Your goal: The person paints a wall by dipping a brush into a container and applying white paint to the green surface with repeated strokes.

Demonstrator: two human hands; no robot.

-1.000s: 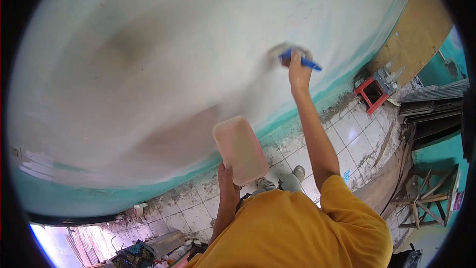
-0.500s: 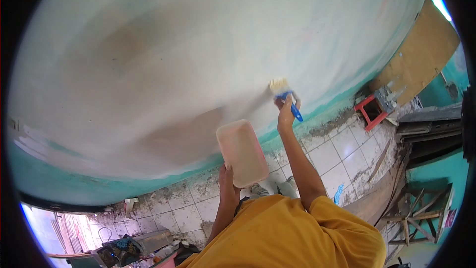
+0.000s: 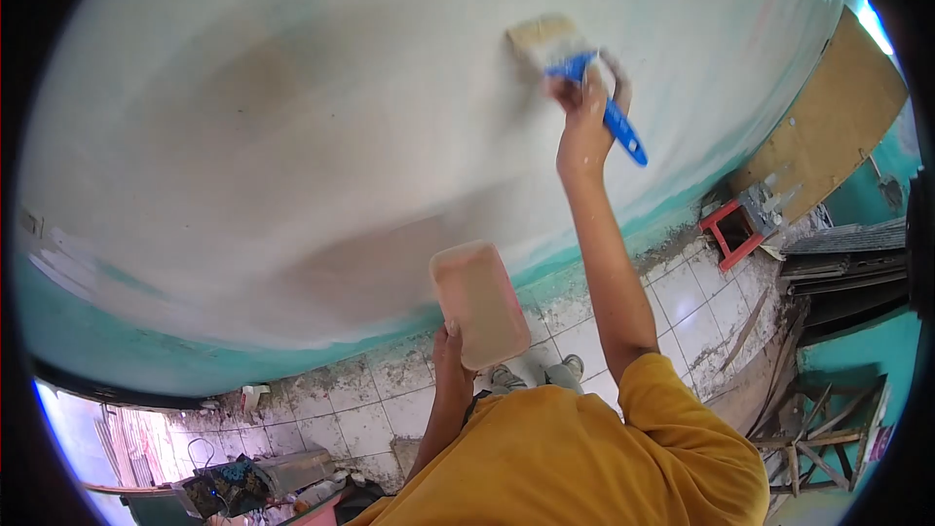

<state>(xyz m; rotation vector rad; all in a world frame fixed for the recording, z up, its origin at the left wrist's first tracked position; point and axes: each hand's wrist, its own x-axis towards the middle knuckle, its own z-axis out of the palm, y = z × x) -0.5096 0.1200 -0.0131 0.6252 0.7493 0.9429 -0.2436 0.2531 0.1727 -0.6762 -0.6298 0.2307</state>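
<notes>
My right hand (image 3: pixel 586 112) grips a wide paintbrush (image 3: pixel 621 127) by its blue handle, fingers wrapped near the ferrule. Its pale, paint-coated bristles are at the wall (image 3: pixel 390 68), which has whitish paint over turquoise. Lower down, my left hand (image 3: pixel 451 356) holds a pink rectangular tub (image 3: pixel 504 278) by its near left edge. Light cream paint lies in the tub. The left fingers under the tub are hidden.
White floor tiles (image 3: pixel 409 404), dirty along the wall, run below. A red stool (image 3: pixel 726 234) and a leaning brown board (image 3: pixel 828 112) are at the right. Behind stands a wooden frame (image 3: pixel 828 429); assorted items (image 3: pixel 229 487) lie at the lower left.
My right hand has moved the brush higher up the wall, with the arm stretched further out. The tub in my left hand has stayed nearly in place.
</notes>
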